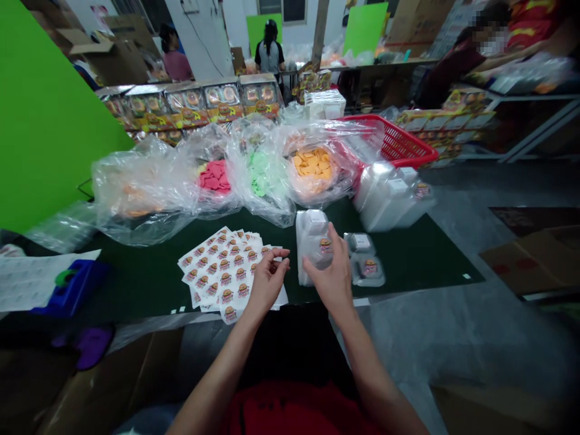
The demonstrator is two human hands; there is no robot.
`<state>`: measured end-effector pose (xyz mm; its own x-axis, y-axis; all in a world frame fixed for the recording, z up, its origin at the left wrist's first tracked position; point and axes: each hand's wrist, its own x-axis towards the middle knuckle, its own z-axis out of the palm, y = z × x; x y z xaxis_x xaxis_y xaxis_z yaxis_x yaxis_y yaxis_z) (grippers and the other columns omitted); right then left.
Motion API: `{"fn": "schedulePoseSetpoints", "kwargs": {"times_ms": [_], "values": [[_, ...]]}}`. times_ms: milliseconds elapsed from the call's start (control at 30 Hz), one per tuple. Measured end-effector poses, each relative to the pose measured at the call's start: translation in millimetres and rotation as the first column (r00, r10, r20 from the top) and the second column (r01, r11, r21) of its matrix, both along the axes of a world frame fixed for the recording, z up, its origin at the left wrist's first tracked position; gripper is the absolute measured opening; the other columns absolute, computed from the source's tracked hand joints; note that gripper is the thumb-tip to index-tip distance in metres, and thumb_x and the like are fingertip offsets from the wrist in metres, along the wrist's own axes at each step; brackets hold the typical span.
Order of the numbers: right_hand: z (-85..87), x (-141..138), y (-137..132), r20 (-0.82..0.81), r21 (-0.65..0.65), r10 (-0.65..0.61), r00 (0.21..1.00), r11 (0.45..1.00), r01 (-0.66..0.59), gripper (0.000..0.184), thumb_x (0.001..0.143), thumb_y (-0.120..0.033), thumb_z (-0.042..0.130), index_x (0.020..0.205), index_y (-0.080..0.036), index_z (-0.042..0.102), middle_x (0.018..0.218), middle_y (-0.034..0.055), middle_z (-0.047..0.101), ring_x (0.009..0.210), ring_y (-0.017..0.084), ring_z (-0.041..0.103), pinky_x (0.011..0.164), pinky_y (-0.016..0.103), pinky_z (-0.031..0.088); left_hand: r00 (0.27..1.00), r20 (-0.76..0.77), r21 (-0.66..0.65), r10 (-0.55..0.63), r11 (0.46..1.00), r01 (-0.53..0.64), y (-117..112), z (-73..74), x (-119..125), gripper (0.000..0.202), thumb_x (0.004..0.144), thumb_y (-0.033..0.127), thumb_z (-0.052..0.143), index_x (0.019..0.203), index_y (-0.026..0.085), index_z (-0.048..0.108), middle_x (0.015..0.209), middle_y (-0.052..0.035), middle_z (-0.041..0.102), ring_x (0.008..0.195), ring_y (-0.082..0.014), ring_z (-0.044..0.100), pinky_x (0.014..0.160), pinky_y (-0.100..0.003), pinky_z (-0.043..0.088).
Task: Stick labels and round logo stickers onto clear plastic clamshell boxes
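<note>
My right hand (334, 275) is at a stack of clear plastic clamshell boxes (312, 222). Its thumb lies on the top box and its fingers curve along the right edge, gripping it. A burger sticker (325, 245) shows on that box between thumb and fingers. To the left, my left hand (268, 279) hovers over the edge of a fan of sticker sheets (224, 266) printed with burgers. Its thumb and forefinger are slightly apart, with nothing visible between them. Another stickered clamshell box (366, 266) lies just right of my right hand.
Behind are plastic bags of pink (215, 176), green (260, 172) and orange pieces (312, 163). More clear boxes (389, 196) stand by a red basket (408, 145). A blue tape dispenser (75, 290) sits at left. Boxed sets (222, 103) line the back; several people work beyond.
</note>
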<state>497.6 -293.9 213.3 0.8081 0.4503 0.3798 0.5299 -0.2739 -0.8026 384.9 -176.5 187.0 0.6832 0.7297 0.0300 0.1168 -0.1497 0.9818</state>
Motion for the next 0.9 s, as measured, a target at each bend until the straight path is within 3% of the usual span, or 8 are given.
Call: {"fn": "schedulePoseSetpoints", "kwargs": {"times_ms": [167,300,400,467,567,667,767,900], "values": [[3.6,9,-12,-0.175,0.278,0.078,0.981,0.96,-0.027,0.085,0.083,-0.032,0.078,0.161,-0.025,0.043,0.15,0.016,0.059,0.138,0.03,0.057,0.119,0.052,0.044,1.0,0.017,-0.058,0.023,0.998,-0.022,1,-10.4,-1,0.035,0.089,0.045,0.07,0.111,0.018,0.071,0.101,-0.0066,0.074,0.078,-0.0156,0.068,0.076,-0.029,0.054],[6.1,22,-25,-0.378,0.545,0.213,0.901,0.838,0.031,0.068,0.083,-0.038,0.082,0.146,-0.026,0.061,0.146,0.0123,0.065,0.138,0.03,0.061,0.122,0.054,0.043,0.999,0.022,-0.088,0.042,0.995,-0.04,1,-14.1,1,0.037,0.086,0.046,0.072,0.11,0.017,0.073,0.099,-0.006,0.074,0.078,-0.0153,0.067,0.075,-0.028,0.053],[0.9,43,-46,-0.461,0.625,0.259,0.849,0.774,0.104,0.055,0.089,-0.046,0.076,0.139,-0.026,0.067,0.141,0.0121,0.069,0.13,0.031,0.068,0.118,0.058,0.047,0.998,0.013,-0.104,0.064,0.993,-0.062,4,-13.8,-2,0.04,0.086,0.048,0.072,0.111,0.018,0.073,0.099,-0.0061,0.074,0.078,-0.0164,0.068,0.072,-0.027,0.054],[-9.8,60,-65,-0.401,0.572,0.104,0.91,0.805,0.16,0.056,0.088,-0.045,0.077,0.14,-0.026,0.066,0.141,0.0124,0.068,0.129,0.031,0.068,0.117,0.058,0.048,0.995,-0.009,-0.093,0.099,0.991,-0.099,8,-14.6,-8,0.042,0.085,0.051,0.073,0.112,0.018,0.073,0.097,-0.0058,0.074,0.079,-0.0172,0.068,0.071,-0.027,0.054],[-37.4,80,-92,-0.112,0.291,-0.194,0.975,0.931,0.219,0.06,0.081,-0.039,0.082,0.138,-0.025,0.068,0.141,0.0131,0.065,0.13,0.031,0.064,0.114,0.053,0.05,0.989,-0.045,-0.064,0.143,0.987,-0.146,18,-20.1,-19,0.046,0.084,0.055,0.074,0.11,0.018,0.074,0.093,-0.0052,0.074,0.077,-0.017,0.066,0.071,-0.027,0.054],[-72.1,89,-105,0.081,0.01,-0.181,0.98,0.984,0.18,0.057,0.084,-0.037,0.076,0.138,-0.024,0.068,0.143,0.015,0.06,0.132,0.033,0.061,0.111,0.053,0.052,0.985,-0.069,-0.047,0.156,0.986,-0.159,26,-30.1,-30,0.046,0.082,0.057,0.075,0.105,0.017,0.075,0.093,-0.006,0.075,0.077,-0.017,0.066,0.071,-0.027,0.054],[-101.4,93,-104,0.125,-0.133,-0.119,0.985,0.982,0.136,0.054,0.087,-0.038,0.07,0.139,-0.026,0.066,0.146,0.0155,0.058,0.138,0.035,0.057,0.116,0.058,0.047,0.98,-0.091,-0.046,0.175,0.983,-0.18,30,-39.0,-39,0.049,0.08,0.059,0.076,0.103,0.016,0.075,0.093,-0.0071,0.076,0.073,-0.0169,0.065,0.066,-0.027,0.053],[-109.9,95,-103,0.088,-0.234,-0.095,0.992,0.966,0.113,0.054,0.09,-0.048,0.069,0.137,-0.023,0.066,0.148,0.0177,0.057,0.143,0.041,0.051,0.12,0.073,0.033,0.969,-0.118,0.0,0.217,0.976,-0.218,33,-41.5,-54,0.047,0.084,0.058,0.073,0.105,0.016,0.075,0.097,-0.0086,0.078,0.078,-0.0187,0.068,0.073,-0.03,0.057]]}}
